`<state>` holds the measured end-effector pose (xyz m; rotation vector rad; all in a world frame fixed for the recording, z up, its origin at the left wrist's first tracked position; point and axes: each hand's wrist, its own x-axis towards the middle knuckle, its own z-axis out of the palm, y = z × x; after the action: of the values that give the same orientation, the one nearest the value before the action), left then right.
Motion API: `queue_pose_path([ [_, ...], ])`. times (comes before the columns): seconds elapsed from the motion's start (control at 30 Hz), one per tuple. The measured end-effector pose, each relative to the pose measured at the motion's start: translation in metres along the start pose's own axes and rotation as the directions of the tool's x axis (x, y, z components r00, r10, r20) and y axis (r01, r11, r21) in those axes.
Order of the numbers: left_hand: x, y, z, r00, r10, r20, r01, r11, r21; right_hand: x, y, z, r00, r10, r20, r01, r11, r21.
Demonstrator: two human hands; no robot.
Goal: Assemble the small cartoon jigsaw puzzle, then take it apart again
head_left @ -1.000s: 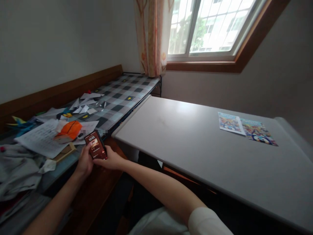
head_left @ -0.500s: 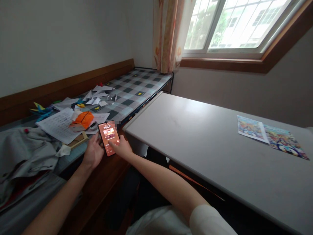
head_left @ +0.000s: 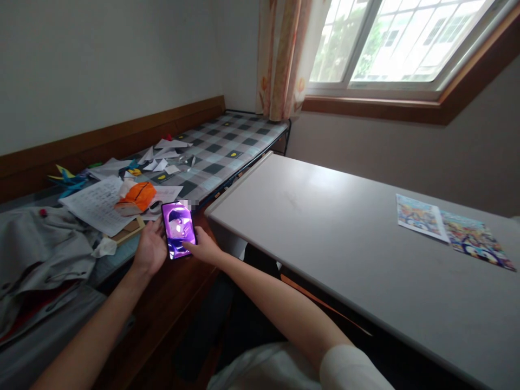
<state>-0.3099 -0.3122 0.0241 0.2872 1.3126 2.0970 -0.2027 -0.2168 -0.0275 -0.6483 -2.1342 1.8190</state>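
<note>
Your left hand (head_left: 151, 248) and right hand (head_left: 203, 249) grip the already lit phone (head_left: 177, 228), while two printed sheets (head_left: 421, 218) lie untouched on the tabletop (head_left: 325, 233).

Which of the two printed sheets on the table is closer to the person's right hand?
The left-hand sheet, with a white margin at its right edge; the other sheet lies farther along the table, away from the right hand.

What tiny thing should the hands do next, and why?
Perhaps the right hand should slide its thumb up the phone: it glows purple, with that thumb over its lower part and the left hand at its left edge.
</note>
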Motion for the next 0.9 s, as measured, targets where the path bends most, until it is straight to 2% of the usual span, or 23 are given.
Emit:
queue_pose_path([
  [0.23,0.001,-0.007,0.007,1.0,0.023,0.019,-0.024,0.999,0.032,-0.001,0.006,-0.006,1.0,-0.014,-0.006,0.014,1.0,0.007],
  [0.53,0.003,-0.009,0.012,0.999,0.018,-0.027,-0.018,1.0,0.005,0.006,0.018,-0.004,0.999,-0.035,-0.023,0.036,0.999,0.026],
  [0.9,0.008,-0.011,0.015,0.999,-0.017,-0.033,0.017,1.0,0.009,0.008,0.015,-0.01,0.999,-0.02,-0.047,0.019,1.0,-0.018],
])
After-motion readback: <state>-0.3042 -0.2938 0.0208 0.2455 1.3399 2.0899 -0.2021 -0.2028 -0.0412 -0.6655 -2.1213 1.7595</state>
